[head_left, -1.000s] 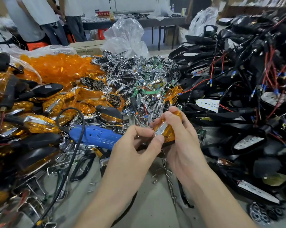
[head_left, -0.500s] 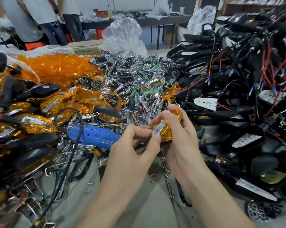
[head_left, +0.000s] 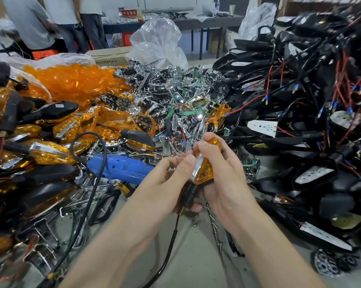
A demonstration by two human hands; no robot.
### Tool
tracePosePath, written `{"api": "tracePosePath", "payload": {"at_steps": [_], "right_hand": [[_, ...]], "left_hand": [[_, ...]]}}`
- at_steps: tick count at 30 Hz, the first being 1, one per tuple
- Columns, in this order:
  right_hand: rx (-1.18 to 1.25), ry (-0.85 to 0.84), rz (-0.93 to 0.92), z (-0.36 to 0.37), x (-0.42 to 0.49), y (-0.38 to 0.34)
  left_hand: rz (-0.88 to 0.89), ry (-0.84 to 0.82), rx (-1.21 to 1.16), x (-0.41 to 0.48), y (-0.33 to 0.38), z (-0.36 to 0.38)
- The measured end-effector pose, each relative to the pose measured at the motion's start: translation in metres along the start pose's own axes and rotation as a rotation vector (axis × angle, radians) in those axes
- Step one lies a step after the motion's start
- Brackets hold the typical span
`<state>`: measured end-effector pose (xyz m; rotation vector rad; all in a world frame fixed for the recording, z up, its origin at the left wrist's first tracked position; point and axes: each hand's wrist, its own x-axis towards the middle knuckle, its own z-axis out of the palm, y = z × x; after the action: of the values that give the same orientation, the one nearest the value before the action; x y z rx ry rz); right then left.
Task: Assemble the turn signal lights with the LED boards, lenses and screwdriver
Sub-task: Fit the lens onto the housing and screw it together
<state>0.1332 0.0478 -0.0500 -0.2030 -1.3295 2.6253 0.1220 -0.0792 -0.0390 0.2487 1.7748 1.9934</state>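
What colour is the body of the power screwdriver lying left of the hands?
Blue; the power screwdriver shows best in the head view.

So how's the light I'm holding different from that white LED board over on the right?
The turn signal wears an amber lens and chrome strip; the LED board lies bare and white. The left hand and right hand grip the turn signal; the LED board rests untouched among black housings.

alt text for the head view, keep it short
The right hand grips an amber-lensed turn signal light while the left hand pinches its chrome edge. A blue electric screwdriver lies to their left, amid heaps of amber lenses, chrome reflectors and wired black housings.
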Motion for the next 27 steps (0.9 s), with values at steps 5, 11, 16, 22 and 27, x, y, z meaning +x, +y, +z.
{"api": "tracePosePath", "payload": {"at_steps": [5, 11, 16, 22, 27], "right_hand": [[0.077, 0.018, 0.039, 0.001, 0.001, 0.000], [0.066, -0.001, 0.117, -0.005, 0.000, -0.001], [0.140, -0.041, 0.139, -0.007, 0.001, -0.001], [0.265, -0.011, 0.079, -0.005, 0.005, -0.002], [0.121, 0.009, 0.059, -0.006, 0.005, -0.001]], "left_hand": [[-0.010, -0.013, -0.139, -0.001, 0.003, -0.001], [0.001, -0.087, -0.229, -0.002, 0.001, 0.006], [0.080, -0.016, -0.127, -0.003, -0.004, 0.015], [0.171, 0.030, 0.068, -0.005, -0.010, 0.021], [0.261, 0.019, 0.172, -0.008, -0.009, 0.019]]}}
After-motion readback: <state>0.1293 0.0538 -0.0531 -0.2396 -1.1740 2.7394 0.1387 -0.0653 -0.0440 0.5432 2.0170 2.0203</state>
